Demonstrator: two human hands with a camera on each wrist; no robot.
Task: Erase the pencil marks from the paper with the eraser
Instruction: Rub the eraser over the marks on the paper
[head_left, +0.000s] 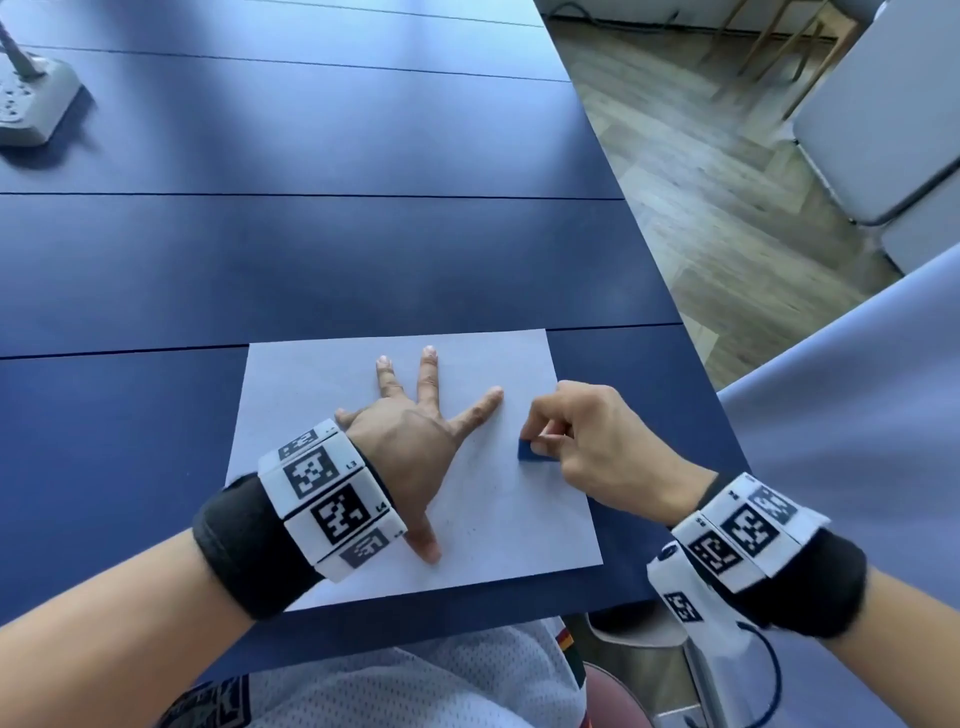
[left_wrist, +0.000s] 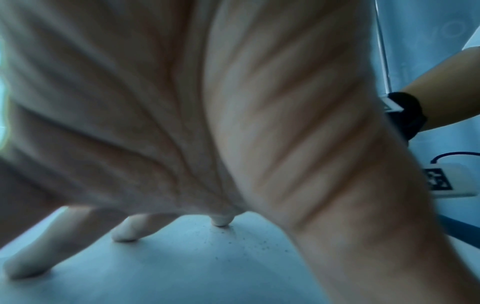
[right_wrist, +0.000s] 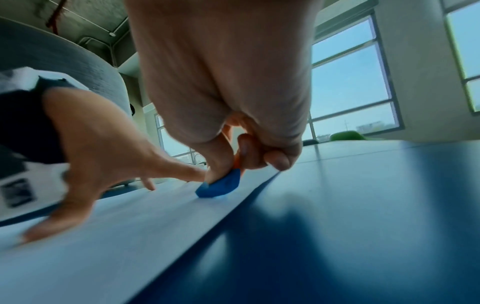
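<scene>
White paper (head_left: 322, 395) at the lower centre of the head view shows no clear pencil marks, only dark crumbs (left_wrist: 246, 244) near your thumb, so erasing looks mostly done; faint marks could remain. Your left hand (head_left: 410, 441) lies spread flat, pressing the sheet onto the surface (head_left: 311, 260). Your right hand (head_left: 597, 441) pinches the blue eraser (head_left: 531, 451), its edge touching the paper's right part.
</scene>
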